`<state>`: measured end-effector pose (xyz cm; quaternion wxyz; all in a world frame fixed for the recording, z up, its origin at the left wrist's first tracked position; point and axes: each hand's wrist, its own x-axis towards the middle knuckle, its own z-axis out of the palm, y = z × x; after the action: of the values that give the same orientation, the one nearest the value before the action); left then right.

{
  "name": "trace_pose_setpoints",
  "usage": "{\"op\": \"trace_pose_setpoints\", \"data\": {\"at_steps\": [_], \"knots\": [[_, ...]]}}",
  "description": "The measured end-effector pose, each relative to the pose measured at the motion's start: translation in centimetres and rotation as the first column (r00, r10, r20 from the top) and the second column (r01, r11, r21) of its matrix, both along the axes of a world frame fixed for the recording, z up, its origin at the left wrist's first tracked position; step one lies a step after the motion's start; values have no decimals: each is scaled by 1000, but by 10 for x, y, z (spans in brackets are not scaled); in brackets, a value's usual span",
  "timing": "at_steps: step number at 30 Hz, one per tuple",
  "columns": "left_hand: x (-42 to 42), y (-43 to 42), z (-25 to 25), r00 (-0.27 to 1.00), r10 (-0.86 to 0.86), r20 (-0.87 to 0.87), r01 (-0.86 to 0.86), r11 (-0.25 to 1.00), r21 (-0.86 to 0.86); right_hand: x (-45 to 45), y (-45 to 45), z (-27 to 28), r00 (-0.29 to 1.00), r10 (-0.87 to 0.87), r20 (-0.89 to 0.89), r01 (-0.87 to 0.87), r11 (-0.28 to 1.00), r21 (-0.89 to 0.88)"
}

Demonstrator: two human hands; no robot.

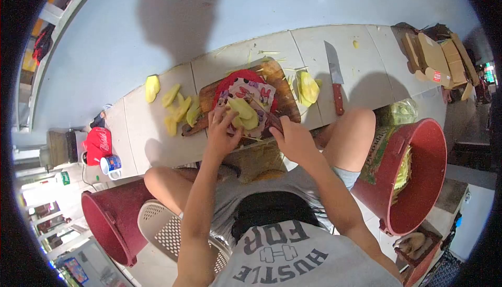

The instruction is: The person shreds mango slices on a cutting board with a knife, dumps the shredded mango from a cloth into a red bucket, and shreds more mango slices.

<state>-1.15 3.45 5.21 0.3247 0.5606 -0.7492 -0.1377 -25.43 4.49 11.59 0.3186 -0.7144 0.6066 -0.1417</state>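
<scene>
My left hand [222, 130] has its fingers curled against a stack of pale yellow-green fruit or vegetable slices [243, 113]. Wrapped in my right hand [294, 139] is the dark brown handle of a knife [274, 122], its thin blade angled toward the slices. Beneath them lies a patterned cloth [265, 91] with a red edge, on a wooden cutting board [294, 110]. To the left of the board several peeled pieces [179, 106] rest on the tiles, and another peeled chunk [308, 89] sits at its right edge among thin shreds.
A large knife with a red handle [338, 99] lies on the tiled ledge [314, 46]. A red bucket [366, 203] at right holds pale shreds; another red bucket [107, 219] stands at left. A mug [111, 165], a red cap [98, 145] and cardboard [434, 59] sit at the ends.
</scene>
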Motion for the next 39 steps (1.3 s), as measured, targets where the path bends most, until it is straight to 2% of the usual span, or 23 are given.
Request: {"op": "trace_pose_setpoints", "data": {"at_steps": [2, 6, 8, 12, 14, 18, 20, 21, 23, 24, 26, 27, 29, 30, 32, 33, 35, 39], "knots": [[4, 13, -4, 996, 43, -73, -29, 981, 191, 7, -4, -5, 996, 65, -65, -66, 997, -25], [1, 14, -7, 991, 44, -129, -19, 981, 192, 13, -1, -18, 985, 107, -133, -112, 993, -32], [-4, 8, 4, 999, -51, 17, 49, 996, 72, 10, 1, -16, 987, 118, -112, -119, 993, 4], [-9, -5, 17, 988, -113, 101, 104, 990, 95, 5, 0, -17, 983, 131, -126, -134, 991, -19], [-10, -10, 22, 972, -121, 200, 89, 983, 163, 5, -3, -16, 980, 163, -115, -164, 986, -1], [-13, -15, 27, 965, -146, 220, 103, 975, 195, 4, -7, -13, 981, 162, -107, -160, 987, 28], [-14, -17, 30, 957, -179, 228, 122, 963, 241, 7, -8, -15, 986, 141, -88, -149, 985, -92], [-14, -17, 27, 955, -186, 229, 128, 961, 246, 10, -7, -11, 987, 135, -85, -142, 986, -87], [-11, -20, 21, 940, -214, 266, 136, 949, 284, 20, -9, 6, 965, 178, -194, -200, 975, -101], [-10, -21, 20, 938, -221, 265, 142, 947, 287, 24, -9, 12, 966, 172, -193, -193, 976, -97], [-7, -24, 17, 893, -329, 306, 187, 891, 414, 30, -10, 18, 946, 223, -235, -252, 962, -102], [-4, -25, 12, 893, -333, 304, 191, 889, 416, 31, -10, 14, 947, 220, -235, -249, 963, -99], [-1, -28, 0, 817, -381, 433, 208, 895, 396, 33, -11, 0, 947, 210, -243, -247, 960, -133], [-4, -26, 3, 818, -384, 429, 209, 892, 401, 31, -12, -12, 947, 211, -243, -246, 961, -127], [-12, -24, 14, 908, -190, 374, 77, 952, 297, 28, -15, -33, 938, 196, -285, -213, 977, -29], [-11, -31, 12, 912, -175, 372, 69, 957, 282, 29, -24, -23, 935, 202, -293, -223, 974, -42], [-3, -25, 3, 853, -347, 390, 212, 913, 348, 38, -16, 6, 929, 224, -295, -247, 968, -42], [-4, -23, 9, 919, -238, 315, 144, 945, 295, 36, -16, -10, 927, 227, -298, -244, 970, -21]]}}
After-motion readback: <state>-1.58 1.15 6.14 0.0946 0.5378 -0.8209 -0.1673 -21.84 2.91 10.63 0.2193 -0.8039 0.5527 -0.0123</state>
